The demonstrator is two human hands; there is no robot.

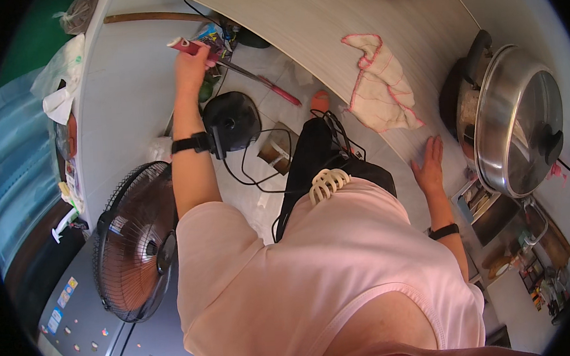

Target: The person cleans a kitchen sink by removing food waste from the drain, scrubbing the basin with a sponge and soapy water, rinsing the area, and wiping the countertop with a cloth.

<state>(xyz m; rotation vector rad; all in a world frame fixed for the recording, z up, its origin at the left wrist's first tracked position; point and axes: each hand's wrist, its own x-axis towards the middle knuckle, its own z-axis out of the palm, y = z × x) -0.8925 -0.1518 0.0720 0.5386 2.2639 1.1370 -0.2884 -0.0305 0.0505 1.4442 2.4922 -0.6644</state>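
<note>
My left hand [192,68] is closed around the dark red handle of a long tool [245,72] with a metal shaft and a red far end; its exact kind is unclear. The tool slants over the tiled floor, its far end near an orange slipper [320,102]. My right hand [429,170] rests with its fingers apart at the edge of the pale wood-grain counter [303,13], holding nothing. Beyond its fingertips, a crumpled cream cloth [383,89] with red edging lies on the counter. A large metal pot with a glass-and-steel lid [516,117] stands to the right.
To my left is a standing electric fan [138,248] with a black base [231,122]. Black cables [265,182] hang near my legs. A grey surface [124,80] carries a curved brown strip [155,17]. A sink [496,220] lies at lower right.
</note>
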